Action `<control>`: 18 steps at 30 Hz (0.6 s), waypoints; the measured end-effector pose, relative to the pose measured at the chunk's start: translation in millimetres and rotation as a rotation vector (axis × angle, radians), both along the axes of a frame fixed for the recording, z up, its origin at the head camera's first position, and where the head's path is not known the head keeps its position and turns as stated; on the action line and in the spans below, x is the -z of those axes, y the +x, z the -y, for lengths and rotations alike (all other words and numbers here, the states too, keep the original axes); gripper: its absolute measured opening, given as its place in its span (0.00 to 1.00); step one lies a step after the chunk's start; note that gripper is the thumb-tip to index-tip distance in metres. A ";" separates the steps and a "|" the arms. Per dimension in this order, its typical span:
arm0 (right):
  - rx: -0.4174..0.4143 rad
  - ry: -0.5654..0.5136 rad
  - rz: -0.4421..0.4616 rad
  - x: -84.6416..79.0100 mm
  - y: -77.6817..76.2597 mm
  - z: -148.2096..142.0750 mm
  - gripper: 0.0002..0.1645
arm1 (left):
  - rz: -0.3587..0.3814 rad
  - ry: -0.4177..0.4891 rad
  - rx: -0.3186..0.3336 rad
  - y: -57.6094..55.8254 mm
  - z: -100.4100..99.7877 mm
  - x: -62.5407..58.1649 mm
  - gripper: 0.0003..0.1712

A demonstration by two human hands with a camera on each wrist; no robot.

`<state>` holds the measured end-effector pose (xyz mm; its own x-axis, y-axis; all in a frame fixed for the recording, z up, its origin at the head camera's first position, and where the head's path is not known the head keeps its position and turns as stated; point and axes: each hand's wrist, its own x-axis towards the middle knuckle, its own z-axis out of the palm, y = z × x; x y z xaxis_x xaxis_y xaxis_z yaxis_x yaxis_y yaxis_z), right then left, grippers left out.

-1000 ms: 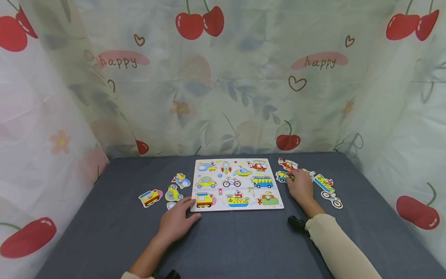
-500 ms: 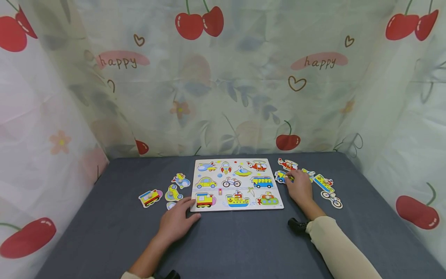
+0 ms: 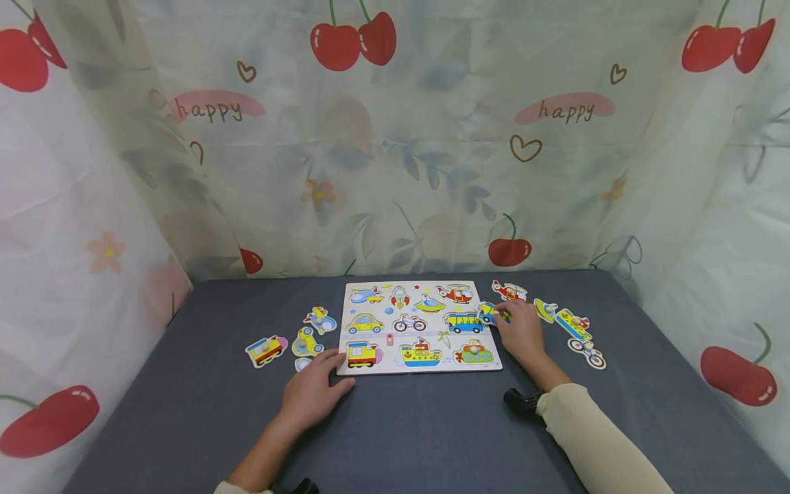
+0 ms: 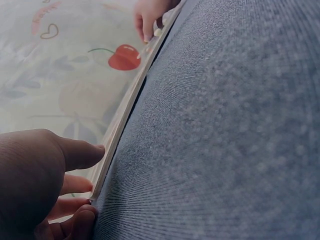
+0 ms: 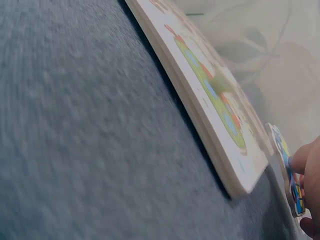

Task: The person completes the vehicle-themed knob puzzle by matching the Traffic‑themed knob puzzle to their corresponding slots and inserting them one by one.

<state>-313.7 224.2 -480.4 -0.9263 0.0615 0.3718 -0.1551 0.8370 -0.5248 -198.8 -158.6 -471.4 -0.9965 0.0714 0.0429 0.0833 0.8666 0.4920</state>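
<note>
A wooden puzzle board (image 3: 391, 365) printed with vehicles lies on the table. At its front left corner my left hand (image 3: 313, 392) rests with relaxed fingers; in the left wrist view the thumb (image 4: 85, 154) and fingertips touch the board's edge. My right hand (image 3: 522, 333) pinches a blue-and-yellow bus puzzle piece (image 3: 485, 313), which overlaps the board's right edge beside the printed bus (image 3: 463, 322). The right wrist view shows the bus piece (image 5: 290, 172) tilted in the fingers, partly covered by them. A submarine piece (image 3: 474, 353) with a knob sits in the board's front right.
Right of the board lie a helicopter piece (image 3: 509, 291), a flying saucer piece (image 3: 546, 311), a ship piece (image 3: 572, 324) and a bicycle piece (image 3: 588, 353). On the left are a train piece (image 3: 267, 350), a plane piece (image 3: 320, 320) and a car piece (image 3: 307, 341). A printed curtain (image 3: 395, 171) surrounds the table.
My right hand has moved left with the bus piece, from beside the flying saucer piece to the board's right edge. The flying saucer piece is now uncovered. My left hand stays put.
</note>
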 end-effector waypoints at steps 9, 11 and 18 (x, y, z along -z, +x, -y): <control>-0.042 -0.001 -0.010 -0.4 0.4 11.6 0.10 | -0.003 -0.001 -0.002 0.3 -0.4 -0.2 0.32; -0.053 0.000 -0.011 -0.2 -0.3 13.2 0.09 | -0.001 0.000 -0.002 0.4 -0.6 -0.8 0.32; -0.075 -0.002 0.016 0.6 -2.1 20.6 0.09 | 0.005 -0.007 0.001 1.2 -1.1 -2.5 0.31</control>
